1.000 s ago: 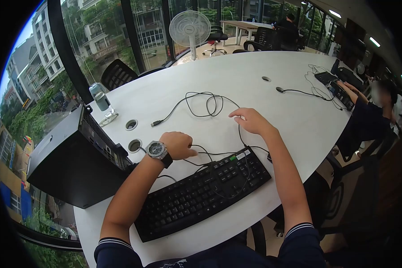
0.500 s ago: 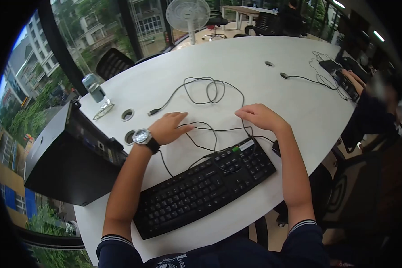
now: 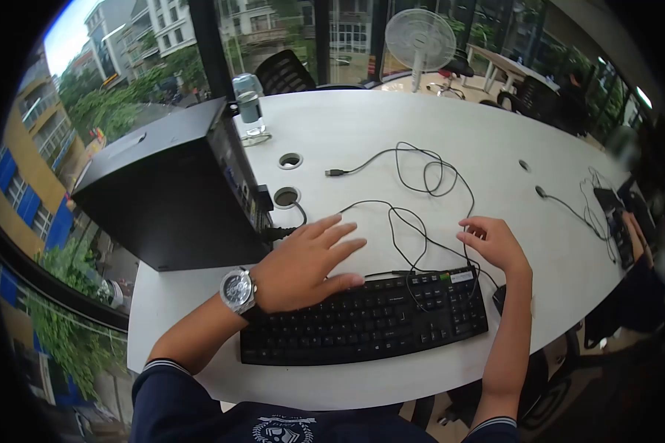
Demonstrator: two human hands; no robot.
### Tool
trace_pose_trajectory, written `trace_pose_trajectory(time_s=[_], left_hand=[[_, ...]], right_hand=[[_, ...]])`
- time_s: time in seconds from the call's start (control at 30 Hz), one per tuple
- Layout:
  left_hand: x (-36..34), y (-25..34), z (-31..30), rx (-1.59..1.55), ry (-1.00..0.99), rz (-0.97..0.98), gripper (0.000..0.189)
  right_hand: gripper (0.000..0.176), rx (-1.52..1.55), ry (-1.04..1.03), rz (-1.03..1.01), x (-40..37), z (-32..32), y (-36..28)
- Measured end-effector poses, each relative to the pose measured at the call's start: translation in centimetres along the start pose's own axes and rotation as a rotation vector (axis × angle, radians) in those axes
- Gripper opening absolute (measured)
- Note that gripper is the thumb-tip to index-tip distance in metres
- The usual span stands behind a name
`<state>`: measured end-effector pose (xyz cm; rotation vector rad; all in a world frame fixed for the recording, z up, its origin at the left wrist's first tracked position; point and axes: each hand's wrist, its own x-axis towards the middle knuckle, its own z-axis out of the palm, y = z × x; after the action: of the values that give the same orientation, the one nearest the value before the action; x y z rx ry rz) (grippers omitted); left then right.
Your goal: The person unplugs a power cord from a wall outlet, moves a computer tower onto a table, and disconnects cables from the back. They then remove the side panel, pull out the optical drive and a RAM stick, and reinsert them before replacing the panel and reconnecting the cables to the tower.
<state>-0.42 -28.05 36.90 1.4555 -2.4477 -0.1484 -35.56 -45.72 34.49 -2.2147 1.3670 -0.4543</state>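
Black, likely light but stiff, the keyboard [image 3: 369, 325] lies on the white table [image 3: 391, 384], best held by both short ends, your left hand [image 3: 295, 269] over its far-left corner, fingers spread, your right hand [image 3: 501, 245] near the USB cable [image 3: 336, 173], thumb and fingers parted.

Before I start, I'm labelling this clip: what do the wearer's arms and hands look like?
The left hand and right hand are gloveless. A chunky round watch with a silvery case and dark strap sits on the left wrist; none on the right. The short sleeves are navy with thin white stripes at the hems.
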Motion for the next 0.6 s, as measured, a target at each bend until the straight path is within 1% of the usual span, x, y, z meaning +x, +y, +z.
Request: trace_pose_trajectory(time_s=[0.03, 0.13, 0.17, 0.27, 0.3, 0.33, 0.37, 0.4, 0.43, 0.5, 0.53, 0.57, 0.6], left_hand=[[-1.7, 0.9, -0.6, -0.003, 0.008, 0.032, 0.058], [-6.0, 2.6, -3.5, -0.062, -0.014, 0.153, 0.052], [-7.2, 2.9, -4.7, -0.089, -0.021, 0.205, 0.049], [-10.3, 2.4, -10.3, 0.066, 0.196, 0.196, 0.034], [-11.1, 1.8, -12.2, 0.180, 0.323, 0.188, 0.028], [-11.7, 1.0, -14.2, 0.290, 0.461, 0.179, 0.022], [-12.4, 0.1, -16.2, 0.365, 0.511, 0.156, 0.024], [-12.8, -0.9, -17.6, 0.421, 0.578, 0.144, 0.027], [-12.7, -2.0, -18.1, 0.448, 0.658, 0.063, 0.031], [-11.1, -5.3, -16.8, 0.530, 0.786, -0.038, 0.039], [-10.2, -6.8, -16.2, 0.612, 0.812, -0.086, 0.042], [-9.1, -7.6, -15.1, 0.560, 0.828, -0.121, 0.043], [-8.2, -7.2, -14.4, 0.556, 0.837, -0.105, 0.043]], right_hand=[[0.037, -0.010, 0.057, -0.004, -0.1, 0.1, -0.2], [0.031, 0.011, 0.163, -0.036, -0.1, 0.0, -0.9], [0.023, 0.013, 0.198, -0.057, 0.0, 0.3, -1.1], [0.020, -0.026, 0.328, -0.285, 0.3, 1.3, -1.7], [0.016, -0.002, 0.351, -0.314, 0.1, 1.6, -2.7], [0.013, 0.118, 0.354, -0.375, 0.2, 2.3, -3.8], [0.010, 0.220, 0.282, -0.350, 0.2, 2.8, -5.4], [0.010, 0.198, 0.250, -0.446, 0.4, 3.4, -7.3], [0.011, 0.162, 0.203, -0.567, 0.8, 4.1, -9.3], [0.016, 0.100, 0.039, -0.697, 1.5, 5.7, -14.0], [0.023, 0.027, -0.028, -0.771, 1.9, 6.7, -16.4], [0.028, -0.083, -0.034, -0.841, 2.9, 7.7, -18.1], [0.032, -0.147, -0.074, -0.932, 3.9, 9.5, -19.7]])
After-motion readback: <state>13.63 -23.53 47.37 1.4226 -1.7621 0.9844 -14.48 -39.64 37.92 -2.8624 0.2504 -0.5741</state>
